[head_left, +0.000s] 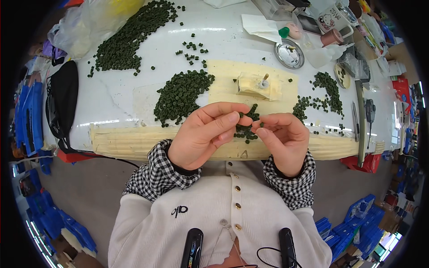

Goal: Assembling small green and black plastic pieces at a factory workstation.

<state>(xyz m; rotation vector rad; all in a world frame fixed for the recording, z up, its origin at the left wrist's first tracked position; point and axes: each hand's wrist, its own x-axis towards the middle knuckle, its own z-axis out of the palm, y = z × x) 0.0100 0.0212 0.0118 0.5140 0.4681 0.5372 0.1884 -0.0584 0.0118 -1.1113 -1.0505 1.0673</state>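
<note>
Over the near edge of the table, my left hand [206, 130] pinches a small dark green piece [241, 115] between thumb and forefinger. My right hand [286, 137], close beside it, has thumb and forefinger closed on another small green piece [262, 125]; its shape is mostly hidden. Below and between the fingertips lies a little group of dark green, spool-like pieces [246, 134]. Just beyond my hands stands a block wrapped in yellowish tape [259, 86], with an upright metal pin [264, 79] on top. A dense heap of the same green pieces [182, 94] lies left of the block.
A larger green heap [123, 47] spreads at the far left beside a plastic bag [85, 29]. Scattered green pieces [328, 91] lie at right, near tweezers [355, 120]. A round metal dish [289, 53], white paper [260, 27] and a mug [335, 20] stand at the back right.
</note>
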